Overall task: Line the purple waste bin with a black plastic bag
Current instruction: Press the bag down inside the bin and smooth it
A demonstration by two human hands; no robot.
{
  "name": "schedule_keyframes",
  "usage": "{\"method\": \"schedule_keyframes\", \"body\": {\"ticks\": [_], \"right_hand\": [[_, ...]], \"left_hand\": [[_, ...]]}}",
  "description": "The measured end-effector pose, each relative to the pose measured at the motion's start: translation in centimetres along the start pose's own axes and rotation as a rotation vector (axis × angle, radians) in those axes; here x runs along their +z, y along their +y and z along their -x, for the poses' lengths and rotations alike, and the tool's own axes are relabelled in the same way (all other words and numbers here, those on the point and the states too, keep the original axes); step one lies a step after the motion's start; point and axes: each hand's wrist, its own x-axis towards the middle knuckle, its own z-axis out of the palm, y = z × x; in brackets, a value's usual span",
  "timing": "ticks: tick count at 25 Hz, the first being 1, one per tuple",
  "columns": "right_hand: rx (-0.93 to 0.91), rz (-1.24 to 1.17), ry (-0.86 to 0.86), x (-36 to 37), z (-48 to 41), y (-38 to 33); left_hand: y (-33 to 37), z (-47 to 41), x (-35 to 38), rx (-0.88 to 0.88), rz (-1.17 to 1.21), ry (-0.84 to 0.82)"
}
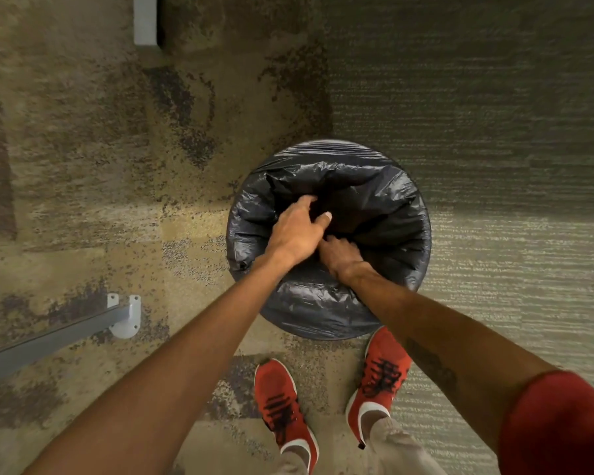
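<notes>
An office-like interior: patterned commercial carpet tiles (83, 173), a grey metal furniture leg (48, 341).

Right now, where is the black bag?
In the head view the black bag sits centre frame, draped over the bin's rim, just ahead of the red shoes, with both hands pushing down inside it.

patterned carpet (83, 166) | grey metal rail (48, 337) on bracket (127, 320) | red shoes (282, 402) | red sleeve (563, 423)

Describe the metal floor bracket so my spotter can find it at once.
Start at the round bin covered in the black bag in the middle of the carpet. Look lower left: the white bracket caps a grey rail, the only screwed-down piece nearby.
</notes>
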Motion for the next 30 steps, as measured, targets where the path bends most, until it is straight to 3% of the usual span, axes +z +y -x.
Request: {"method": "schedule_keyframes", "body": {"ticks": [3,6,9,11,12,14,16,19,24,26,28,30], "right_hand": [[-0.059,-0.109,0.057,-1.9,2.5,-0.3],[-0.079,-0.239,0.165,-4.0,7.3,-0.8],[-0.114,-0.312,0.704,-5.3,12.5,-1.6],[-0.209,-0.423,0.894,-6.2,13.1,-1.6],[-0.250,-0.494,0.841,-6.7,12.2,-1.4],[-0.219,-0.566,0.549,-7.6,9.0,-0.9],[-0.134,-0.478,0.330,-7.9,5.7,-0.5],[-0.118,-0.249,0.218,-6.8,3.1,-0.5],[-0.113,-0.134,0.402,-5.5,4.1,-0.6],[-0.127,-0.158,0.553,-5.0,6.0,-0.8],[-0.190,-0.218,0.790,-3.9,8.7,-0.9],[-0.242,-0.243,0.925,-2.6,10.6,-0.6]], "left_hand": [[-1.2,-0.8,-0.2,-0.146,0.082,-0.102],[-1.4,0.6,-0.5,-0.111,0.044,-0.092],[-1.0,4.2,-0.5,-0.012,-0.143,0.074],[-0.4,7.3,0.2,0.075,-0.273,0.210],[-0.1,8.2,0.9,0.085,-0.303,0.206],[-0.1,8.0,3.0,0.025,-0.403,0.038],[-1.1,6.4,4.4,-0.082,-0.556,-0.166],[-3.1,4.6,5.6,-0.151,-0.597,-0.261],[-4.2,5.0,6.2,-0.141,-0.589,-0.282],[-3.5,5.9,5.6,-0.115,-0.560,-0.298],[-2.4,7.4,4.6,-0.032,-0.554,-0.198],[-1.6,8.8,3.4,0.082,-0.533,0.066]]}}
